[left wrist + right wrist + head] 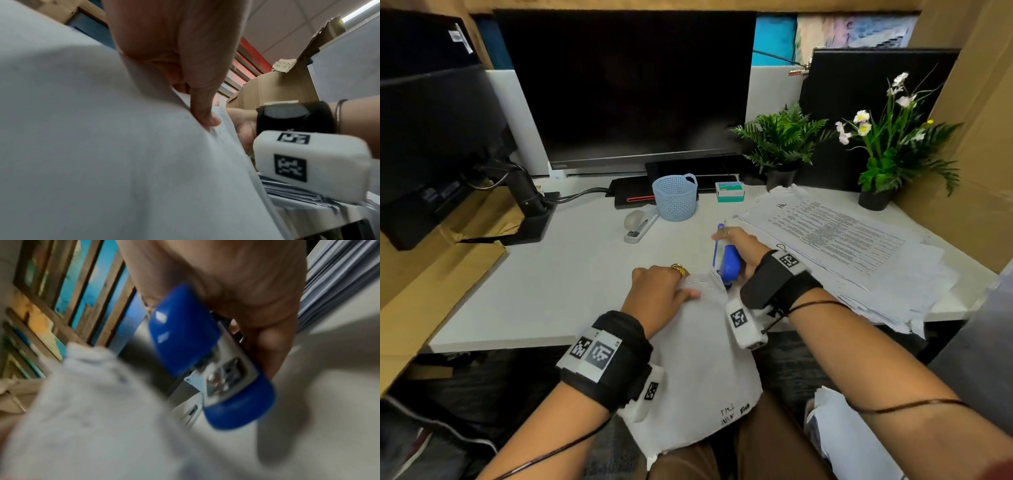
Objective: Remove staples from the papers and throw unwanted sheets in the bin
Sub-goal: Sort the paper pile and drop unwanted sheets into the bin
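Blue stapler (pixel 726 265) clasped in right hand (pixel 739 248), its end at the corner of white sheets (pixel 702 359) pinched by left hand (pixel 659 294).

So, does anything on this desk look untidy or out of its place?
Yes. The paper stack on the right of the desk is fanned out unevenly, and its lower sheets hang over the front edge. The grey stapler lies askew beside the blue basket.
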Available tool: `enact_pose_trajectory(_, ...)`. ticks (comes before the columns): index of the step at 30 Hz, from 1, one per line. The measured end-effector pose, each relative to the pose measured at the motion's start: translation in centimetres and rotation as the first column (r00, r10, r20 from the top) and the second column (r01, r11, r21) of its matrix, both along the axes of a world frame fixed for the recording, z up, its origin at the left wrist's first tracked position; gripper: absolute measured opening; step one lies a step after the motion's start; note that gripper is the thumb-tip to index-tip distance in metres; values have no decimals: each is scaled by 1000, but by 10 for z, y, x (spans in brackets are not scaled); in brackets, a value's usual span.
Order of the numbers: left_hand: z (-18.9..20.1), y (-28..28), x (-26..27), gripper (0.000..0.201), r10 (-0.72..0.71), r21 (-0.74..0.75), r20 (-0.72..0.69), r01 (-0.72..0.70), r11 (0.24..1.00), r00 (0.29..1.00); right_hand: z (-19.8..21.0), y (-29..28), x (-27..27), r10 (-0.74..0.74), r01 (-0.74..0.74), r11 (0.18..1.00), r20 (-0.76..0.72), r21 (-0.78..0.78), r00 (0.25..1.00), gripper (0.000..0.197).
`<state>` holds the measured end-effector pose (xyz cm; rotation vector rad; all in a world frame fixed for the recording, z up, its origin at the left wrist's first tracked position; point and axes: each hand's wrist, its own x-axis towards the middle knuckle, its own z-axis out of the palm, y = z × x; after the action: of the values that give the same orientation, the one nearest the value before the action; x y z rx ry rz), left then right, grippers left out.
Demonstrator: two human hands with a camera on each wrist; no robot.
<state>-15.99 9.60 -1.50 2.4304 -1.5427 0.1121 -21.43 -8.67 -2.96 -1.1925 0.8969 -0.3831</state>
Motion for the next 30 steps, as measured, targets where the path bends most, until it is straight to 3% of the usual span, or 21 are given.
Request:
enact_pose_trajectory(1, 0, 1, 2, 37, 7, 1, 11, -7, 1000, 1000, -1, -2, 4, 27, -29, 999, -68, -33, 997, 44)
enact_pose_trajectory(2, 0, 2, 3, 38, 11, 1, 16, -11, 1000, 1000, -4, -5, 10, 72, -87, 992, -157, -88, 985, 40)
enact_pose_trajectory(4, -2, 3, 6, 41, 15, 1, 12, -15, 1000, 1000, -9, -9, 22, 148, -251, 934, -365, -254, 919, 56)
enact_pose_trajectory(6, -4, 5, 7, 42, 21, 1, 13, -21, 1000, 1000, -11, -11, 30, 134, -391, 820, -526, -417, 840, 62)
enact_pose_trajectory(10, -10, 8, 10, 40, 33, -21, 32, -32, 999, 999, -6, -5, 33, 60, -548, 658, -690, -516, 721, 56)
enact_pose_trajectory(12, -12, 10, 11, 36, 35, -38, 23, -34, 999, 999, 1, 3, 27, 37, -570, 597, -690, -565, 723, 55)
enact_pose_trajectory(14, -12, 13, 13, 29, 23, -92, -12, -24, 995, 1000, 14, 17, 12, 59, -470, 520, -519, -714, 853, 51)
enact_pose_trajectory(15, -11, 15, 14, 27, 11, -133, -30, -15, 991, 999, 23, 29, 0, 138, -374, 525, -357, -764, 924, 44)
enact_pose_trajectory(16, -10, 16, 15, 25, -7, -188, -37, 0, 982, 999, 29, 39, -14, 256, -312, 571, -196, -759, 947, 37)
enact_pose_trajectory(17, -9, 16, 15, 24, -27, -244, -20, 21, 970, 999, 31, 47, -28, 369, -310, 603, -88, -735, 925, 31)
enact_pose_trajectory(19, -6, 13, 15, 27, -60, -321, 79, 83, 943, 995, 23, 55, -52, 458, -308, 577, -13, -756, 889, 27)
enact_pose_trajectory(21, -2, 8, 10, 36, -117, -385, 191, 184, 904, 975, 8, 59, -68, 364, -121, 576, 122, -808, 923, 28)
enact_pose_trajectory(23, 0, 3, 2, 26, -186, -468, 289, 308, 828, 939, -3, 64, -81, 212, 113, 595, 291, -796, 933, 40)
enact_pose_trajectory(25, -1, 1, -5, 12, -225, -592, 340, 393, 704, 913, -7, 69, -92, 115, 253, 588, 389, -768, 914, 41)
enact_pose_trajectory(27, -4, -1, -9, 10, -249, -688, 347, 426, 587, 904, -8, 71, -102, 108, 357, 527, 477, -771, 872, 27)
enact_pose_trajectory(30, -7, -3, -12, 25, -288, -737, 339, 443, 510, 896, -8, 72, -114, 214, 442, 384, 544, -811, 812, 22)
